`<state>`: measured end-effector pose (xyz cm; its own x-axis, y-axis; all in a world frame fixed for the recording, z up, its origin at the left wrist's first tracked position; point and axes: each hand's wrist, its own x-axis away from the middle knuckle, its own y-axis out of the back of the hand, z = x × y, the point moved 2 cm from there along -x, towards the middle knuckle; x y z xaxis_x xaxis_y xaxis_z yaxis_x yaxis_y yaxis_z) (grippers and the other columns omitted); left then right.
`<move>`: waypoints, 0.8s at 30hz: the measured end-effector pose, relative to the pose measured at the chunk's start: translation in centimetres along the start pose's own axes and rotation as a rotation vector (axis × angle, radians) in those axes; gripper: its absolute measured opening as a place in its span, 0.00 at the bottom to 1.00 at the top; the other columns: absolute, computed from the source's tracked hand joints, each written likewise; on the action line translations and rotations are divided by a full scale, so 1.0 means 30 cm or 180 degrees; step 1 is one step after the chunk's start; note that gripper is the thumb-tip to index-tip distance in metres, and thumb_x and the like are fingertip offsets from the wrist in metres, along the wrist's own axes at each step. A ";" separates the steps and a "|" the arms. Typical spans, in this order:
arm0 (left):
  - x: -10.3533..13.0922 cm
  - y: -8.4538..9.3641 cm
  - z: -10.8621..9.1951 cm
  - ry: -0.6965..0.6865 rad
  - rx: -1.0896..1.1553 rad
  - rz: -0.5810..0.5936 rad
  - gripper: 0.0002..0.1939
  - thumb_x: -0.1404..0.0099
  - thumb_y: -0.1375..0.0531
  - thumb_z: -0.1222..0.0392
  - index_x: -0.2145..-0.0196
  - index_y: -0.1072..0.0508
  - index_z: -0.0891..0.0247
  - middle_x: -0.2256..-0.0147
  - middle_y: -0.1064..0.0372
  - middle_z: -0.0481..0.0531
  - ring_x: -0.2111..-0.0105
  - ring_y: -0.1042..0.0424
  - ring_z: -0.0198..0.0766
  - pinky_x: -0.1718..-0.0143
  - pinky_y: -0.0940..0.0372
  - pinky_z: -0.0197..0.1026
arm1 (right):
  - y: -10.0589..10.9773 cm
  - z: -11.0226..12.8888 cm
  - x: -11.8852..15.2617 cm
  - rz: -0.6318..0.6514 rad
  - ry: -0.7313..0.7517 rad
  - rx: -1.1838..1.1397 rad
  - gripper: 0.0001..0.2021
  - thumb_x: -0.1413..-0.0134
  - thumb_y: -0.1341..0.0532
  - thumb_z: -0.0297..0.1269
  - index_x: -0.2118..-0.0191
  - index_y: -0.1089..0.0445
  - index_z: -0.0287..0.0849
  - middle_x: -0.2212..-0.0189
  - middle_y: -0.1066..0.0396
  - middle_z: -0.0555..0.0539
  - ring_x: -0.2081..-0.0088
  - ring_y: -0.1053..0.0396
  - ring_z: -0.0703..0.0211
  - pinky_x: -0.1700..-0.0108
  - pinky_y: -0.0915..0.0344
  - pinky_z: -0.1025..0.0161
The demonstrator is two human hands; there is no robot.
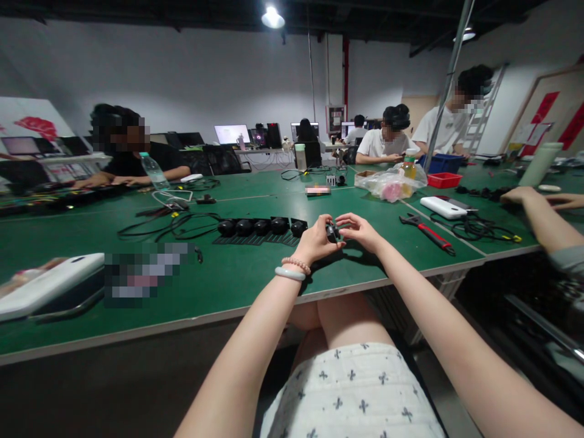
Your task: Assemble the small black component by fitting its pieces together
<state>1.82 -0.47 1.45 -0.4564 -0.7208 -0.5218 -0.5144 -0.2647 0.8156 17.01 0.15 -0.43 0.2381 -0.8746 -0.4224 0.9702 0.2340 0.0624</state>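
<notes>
Black, the small part (pixel 332 232) sits between your hands (pixel 336 234), above the green desk (pixel 255 277); your left grips it (right fingertips at its side), beside the row of black pieces (pixel 262 227).

Dim rm., 1 hot spot up top.
Round white ceiling lamp (pixel 272 18) glared, centre blown out; pale painted wall (pixel 173 67) went grey. Soft shadow lay under bare R hand (pixel 362 231), near-black below long green tabletop (pixel 255 274). Edges stretched, far L/R blurry, bkgd. soft; mosaic blocks hid faces + L-side patch.
</notes>
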 end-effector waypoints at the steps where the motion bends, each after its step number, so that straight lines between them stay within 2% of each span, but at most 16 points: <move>1: 0.000 0.002 0.002 0.0021 0.0032 0.0017 0.33 0.53 0.41 0.46 0.53 0.48 0.60 0.62 0.34 0.53 0.65 0.30 0.42 0.69 0.38 0.39 | -0.005 0.009 0.004 0.0087 0.0079 0.0015 0.20 0.65 0.36 0.36 0.61 0.35 0.42 0.63 0.33 0.47 0.62 0.35 0.61 0.62 0.36 0.63; 4: 0.001 0.004 0.007 0.0031 0.0061 0.0066 0.32 0.52 0.42 0.47 0.53 0.48 0.61 0.62 0.34 0.54 0.66 0.30 0.42 0.70 0.38 0.39 | -0.012 0.015 0.010 0.0202 0.0099 0.0005 0.20 0.67 0.35 0.32 0.61 0.35 0.42 0.63 0.34 0.47 0.63 0.34 0.61 0.59 0.37 0.61; 9: 0.002 0.001 0.009 0.0021 -0.0010 0.0084 0.31 0.51 0.43 0.47 0.53 0.48 0.61 0.63 0.34 0.53 0.67 0.30 0.42 0.71 0.39 0.39 | -0.012 -0.005 0.008 0.0203 -0.0025 -0.0071 0.20 0.66 0.36 0.31 0.61 0.35 0.42 0.64 0.34 0.48 0.67 0.34 0.64 0.64 0.35 0.63; 21: 0.004 0.006 -0.004 -0.0158 -0.0182 0.0082 0.31 0.51 0.44 0.43 0.53 0.45 0.61 0.63 0.35 0.53 0.68 0.30 0.41 0.72 0.40 0.38 | -0.008 -0.022 0.008 0.0154 -0.0331 0.0098 0.18 0.61 0.38 0.39 0.61 0.36 0.41 0.71 0.31 0.48 0.73 0.32 0.64 0.71 0.34 0.65; 24: 0.005 0.004 -0.005 -0.0230 -0.0211 0.0070 0.31 0.50 0.45 0.43 0.53 0.45 0.62 0.63 0.35 0.53 0.67 0.31 0.41 0.71 0.40 0.38 | -0.006 -0.029 0.003 0.0127 -0.0350 0.0206 0.16 0.59 0.39 0.42 0.63 0.35 0.39 0.77 0.31 0.50 0.77 0.33 0.66 0.74 0.36 0.67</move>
<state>1.80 -0.69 1.50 -0.5195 -0.6795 -0.5181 -0.4555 -0.2928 0.8407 16.82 0.40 -1.27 0.2765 -0.9072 -0.3170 0.9599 0.2448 0.1367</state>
